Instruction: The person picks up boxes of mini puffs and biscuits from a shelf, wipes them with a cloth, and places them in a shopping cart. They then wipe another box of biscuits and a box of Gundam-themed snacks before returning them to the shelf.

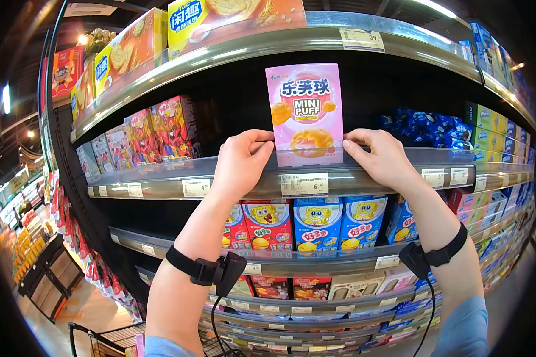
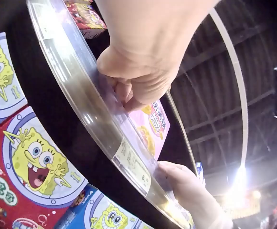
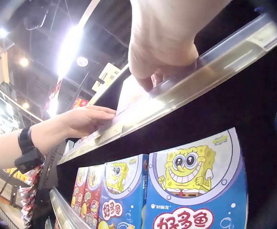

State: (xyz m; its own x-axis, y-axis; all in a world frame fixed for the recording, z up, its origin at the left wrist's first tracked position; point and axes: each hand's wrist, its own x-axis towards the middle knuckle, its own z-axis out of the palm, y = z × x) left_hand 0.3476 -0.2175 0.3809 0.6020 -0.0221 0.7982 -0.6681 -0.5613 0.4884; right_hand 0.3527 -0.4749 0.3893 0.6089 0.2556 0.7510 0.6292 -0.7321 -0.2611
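Observation:
A pink Mini Puff snack box (image 1: 307, 119) stands upright on the middle shelf, behind the clear front lip, its printed face towards me. My left hand (image 1: 244, 159) holds its left edge, thumb and fingers bent together there. At the opposite edge, my right hand (image 1: 380, 156) grips with thumb and bent fingers. The left wrist view has the box (image 2: 153, 129) partly behind the left hand (image 2: 143, 62) and the lip. In the right wrist view the right hand (image 3: 165, 52) reaches over the lip, hiding part of its fingertips.
Price tags (image 1: 304, 185) line the shelf edge (image 1: 363, 177). Red and pink boxes (image 1: 171, 131) stand left, blue packets (image 1: 429, 128) lie right. Cartoon-printed boxes (image 1: 317, 223) fill the shelf below; yellow-orange cartons (image 1: 232, 24) sit above. A cart (image 1: 110, 333) is at lower left.

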